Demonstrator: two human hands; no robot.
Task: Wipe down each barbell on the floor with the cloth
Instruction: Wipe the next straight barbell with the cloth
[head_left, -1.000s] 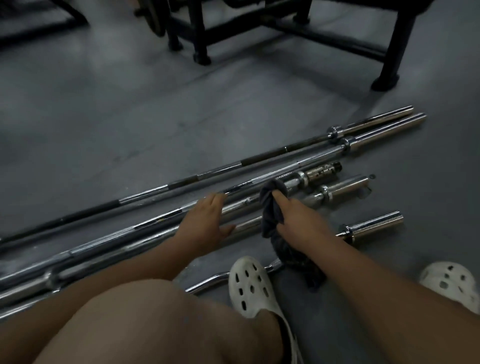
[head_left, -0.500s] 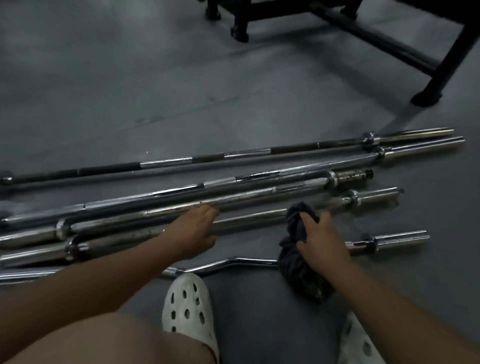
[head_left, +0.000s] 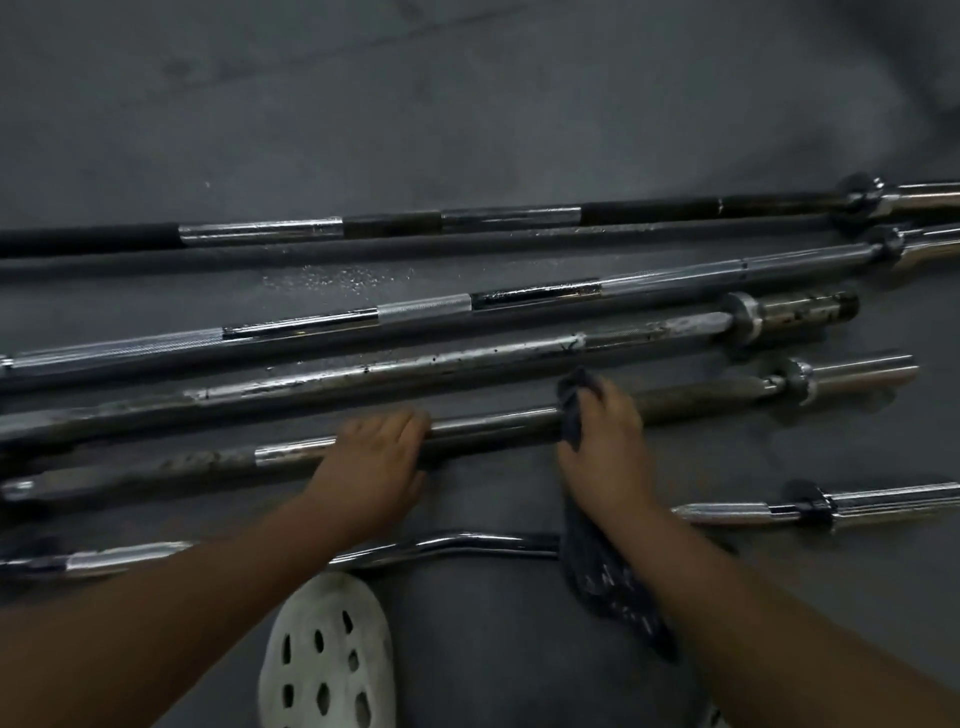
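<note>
Six bars lie side by side on the grey floor (head_left: 467, 104), running from left to right across the frame. The right hand (head_left: 605, 441) is in the centre right, its fingers curled round a dark cloth (head_left: 605, 582) and pressing it onto the dull barbell (head_left: 493, 423), fourth from the top. The loose end of the cloth hangs under the wrist, over the bent bar (head_left: 457, 543) nearest the bottom. The left hand (head_left: 374, 462) lies on the same dull barbell just left of centre, with its fingers close together and laid flat across the top, gripping nothing. Above are the rusty barbell (head_left: 415, 371), the shiny barbell (head_left: 415, 309) and the black-banded barbell (head_left: 467, 221). A white shoe (head_left: 324, 654) with holes sits at the bottom centre.
</note>
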